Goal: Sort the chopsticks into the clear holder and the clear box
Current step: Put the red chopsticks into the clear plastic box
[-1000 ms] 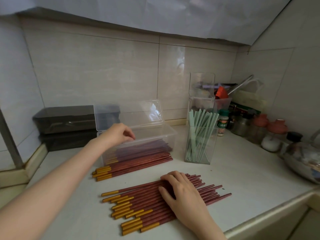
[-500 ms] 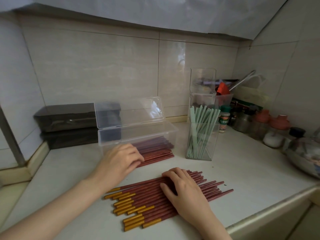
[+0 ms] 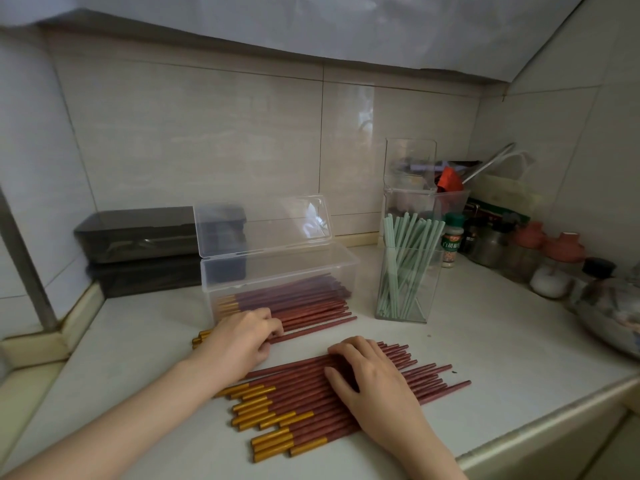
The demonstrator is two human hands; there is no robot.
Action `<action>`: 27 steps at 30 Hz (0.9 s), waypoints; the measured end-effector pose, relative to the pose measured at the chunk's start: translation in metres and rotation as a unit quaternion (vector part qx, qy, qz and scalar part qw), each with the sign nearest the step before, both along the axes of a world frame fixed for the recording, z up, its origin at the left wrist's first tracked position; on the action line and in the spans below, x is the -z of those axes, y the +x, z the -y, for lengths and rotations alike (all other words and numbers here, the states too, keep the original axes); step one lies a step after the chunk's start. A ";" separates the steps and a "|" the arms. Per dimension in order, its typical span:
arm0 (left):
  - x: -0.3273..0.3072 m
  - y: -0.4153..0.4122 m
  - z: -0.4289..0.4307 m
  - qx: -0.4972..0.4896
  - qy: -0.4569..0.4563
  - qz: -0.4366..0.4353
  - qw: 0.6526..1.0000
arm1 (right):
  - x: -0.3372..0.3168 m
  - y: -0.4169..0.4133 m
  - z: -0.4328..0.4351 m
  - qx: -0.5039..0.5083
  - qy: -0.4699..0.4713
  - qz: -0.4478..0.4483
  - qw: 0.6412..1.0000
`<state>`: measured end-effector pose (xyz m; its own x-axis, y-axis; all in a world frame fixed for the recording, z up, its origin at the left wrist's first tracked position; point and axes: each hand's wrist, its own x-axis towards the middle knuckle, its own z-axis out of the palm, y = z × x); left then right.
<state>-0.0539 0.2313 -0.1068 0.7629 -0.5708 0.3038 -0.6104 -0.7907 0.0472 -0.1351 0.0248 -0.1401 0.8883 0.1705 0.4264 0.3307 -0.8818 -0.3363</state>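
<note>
A clear box [image 3: 346, 268] with its lid raised stands at the middle of the counter, red chopsticks showing through its front wall. A small bunch of red, gold-ended chopsticks [image 3: 318, 320] lies on the counter against the box's front. My left hand [image 3: 242, 337] is on that bunch, fingers and thumb curled round its left part. A larger pile of red chopsticks [image 3: 294, 407] lies nearer me, and my right hand [image 3: 370, 379] rests flat on it with straight fingers. The clear holder [image 3: 403, 306] to the right of the box holds several pale green chopsticks [image 3: 408, 258].
Two dark lidded boxes [image 3: 138, 244] are stacked at the back left. Jars, a spice bottle [image 3: 452, 242] and a metal pot crowd the back right corner. The counter's front edge [image 3: 540, 431] runs close on the right.
My left hand has come down from the clear box's rim to the bunch of red chopsticks in front of it. My right hand has stayed on the pile.
</note>
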 end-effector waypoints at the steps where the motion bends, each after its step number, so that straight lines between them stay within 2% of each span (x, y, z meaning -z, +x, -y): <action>1: -0.002 0.000 0.000 0.002 -0.004 -0.007 1.000 | 0.000 0.000 0.000 0.000 0.000 -0.001 1.000; 11: -0.022 -0.003 0.006 -0.003 -0.060 -0.087 0.994 | 0.001 0.001 0.000 0.000 -0.005 -0.005 1.000; 17: -0.084 0.013 0.003 -0.011 -0.134 -0.012 0.991 | 0.003 0.003 0.001 0.003 -0.004 -0.006 1.000; 21: -0.096 0.047 0.006 -0.048 -0.119 0.000 0.992 | 0.002 0.003 0.000 0.001 -0.008 -0.013 1.000; 27: -0.070 0.075 0.004 -0.068 -0.097 -0.074 0.990 | 0.001 0.002 0.000 -0.002 -0.009 -0.017 1.000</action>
